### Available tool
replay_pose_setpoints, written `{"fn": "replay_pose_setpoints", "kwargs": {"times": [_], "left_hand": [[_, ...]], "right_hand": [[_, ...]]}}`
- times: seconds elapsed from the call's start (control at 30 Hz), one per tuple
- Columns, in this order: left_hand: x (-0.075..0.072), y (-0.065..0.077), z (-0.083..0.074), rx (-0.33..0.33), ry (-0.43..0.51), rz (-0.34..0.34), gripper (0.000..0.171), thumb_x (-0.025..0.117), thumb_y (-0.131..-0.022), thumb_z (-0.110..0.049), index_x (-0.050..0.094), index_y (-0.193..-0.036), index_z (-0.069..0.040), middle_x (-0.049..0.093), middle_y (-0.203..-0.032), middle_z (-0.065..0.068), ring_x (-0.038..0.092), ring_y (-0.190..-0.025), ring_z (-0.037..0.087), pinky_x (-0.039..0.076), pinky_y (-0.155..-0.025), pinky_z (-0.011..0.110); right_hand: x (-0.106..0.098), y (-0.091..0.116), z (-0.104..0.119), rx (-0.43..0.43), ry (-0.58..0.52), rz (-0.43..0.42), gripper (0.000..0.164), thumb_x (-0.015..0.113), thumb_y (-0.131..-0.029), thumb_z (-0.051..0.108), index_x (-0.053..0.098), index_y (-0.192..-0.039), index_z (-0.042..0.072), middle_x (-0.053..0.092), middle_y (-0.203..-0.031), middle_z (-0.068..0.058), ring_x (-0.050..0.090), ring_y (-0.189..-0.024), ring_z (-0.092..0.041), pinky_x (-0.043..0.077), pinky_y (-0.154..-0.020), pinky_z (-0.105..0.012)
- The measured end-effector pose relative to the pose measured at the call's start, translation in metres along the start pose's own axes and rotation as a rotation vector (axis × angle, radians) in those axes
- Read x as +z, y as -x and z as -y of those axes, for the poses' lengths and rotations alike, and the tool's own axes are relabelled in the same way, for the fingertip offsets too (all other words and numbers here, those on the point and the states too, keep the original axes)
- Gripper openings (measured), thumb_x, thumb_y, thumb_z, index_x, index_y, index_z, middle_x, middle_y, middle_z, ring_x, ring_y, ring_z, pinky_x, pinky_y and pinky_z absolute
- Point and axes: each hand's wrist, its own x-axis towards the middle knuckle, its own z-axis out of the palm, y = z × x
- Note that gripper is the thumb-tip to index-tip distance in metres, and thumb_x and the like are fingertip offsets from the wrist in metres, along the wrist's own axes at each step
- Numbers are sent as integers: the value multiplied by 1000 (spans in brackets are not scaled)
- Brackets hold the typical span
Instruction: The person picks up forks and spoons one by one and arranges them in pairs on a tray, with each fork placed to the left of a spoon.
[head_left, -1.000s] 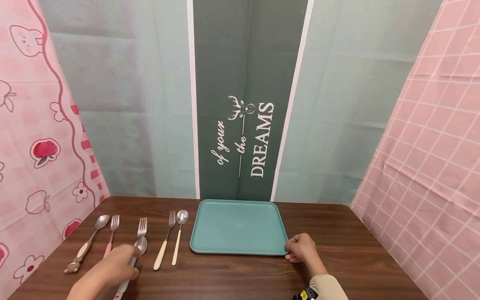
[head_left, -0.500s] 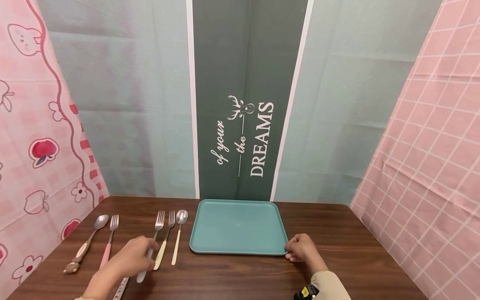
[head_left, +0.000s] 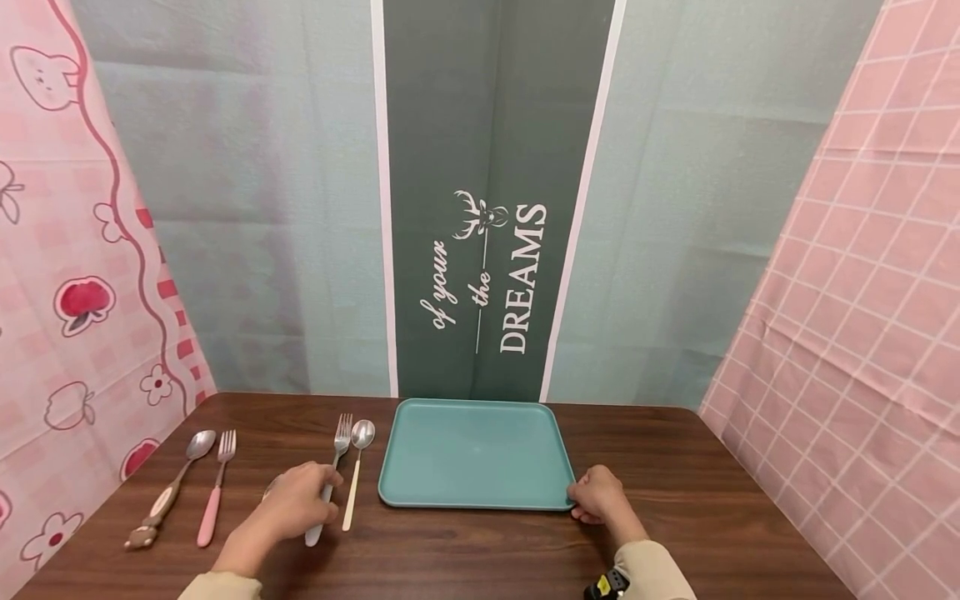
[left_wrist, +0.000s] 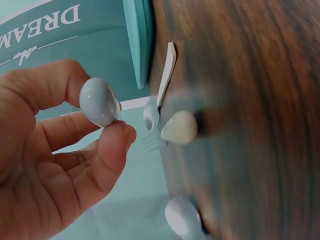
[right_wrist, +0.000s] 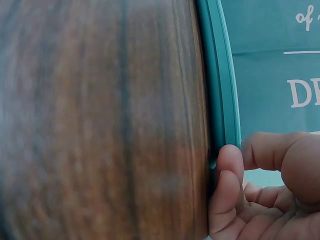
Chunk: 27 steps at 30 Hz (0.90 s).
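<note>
The left hand (head_left: 296, 500) pinched a grey-handled fork (left_wrist: 97, 102) above the table (head_left: 465, 554), off the left edge of the tray (head_left: 476, 454); the right hand (head_left: 602, 493) gripped its near right corner. Behind the table's far edge, a cloth (head_left: 480, 125) read "of your", "the", "DREAMS".

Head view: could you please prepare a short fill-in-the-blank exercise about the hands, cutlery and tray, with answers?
The left hand holds a grey-handled metal utensil with tines, a ____.
The right hand pinches the rectangular teal tray at its near ____ corner.
Beside the brown-handled metal spoon lies a metal fork with a ____ handle.

Answers: fork; right; pink.
</note>
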Motion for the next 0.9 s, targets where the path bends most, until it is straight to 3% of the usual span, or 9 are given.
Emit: {"fn": "replay_pose_setpoints", "kwargs": {"times": [0.6, 0.9], "left_hand": [[21, -24, -10, 9, 118, -6, 32, 68, -58, 3, 66, -90, 5, 64, -87, 9, 57, -76, 22, 47, -65, 35], [32, -30, -13, -1, 133, -10, 30, 67, -55, 3, 66, -84, 2, 63, -80, 7, 53, -71, 19, 45, -66, 34]], "right_hand": [[-1, 1, 3, -2, 18, -8, 21, 53, -78, 0, 49, -59, 5, 52, -47, -5, 52, -41, -10, 45, -41, -23], [1, 2, 2, -14, 30, -20, 23, 53, -76, -1, 49, -54, 7, 52, -45, -3, 51, -40, -9, 44, -40, -23]]}}
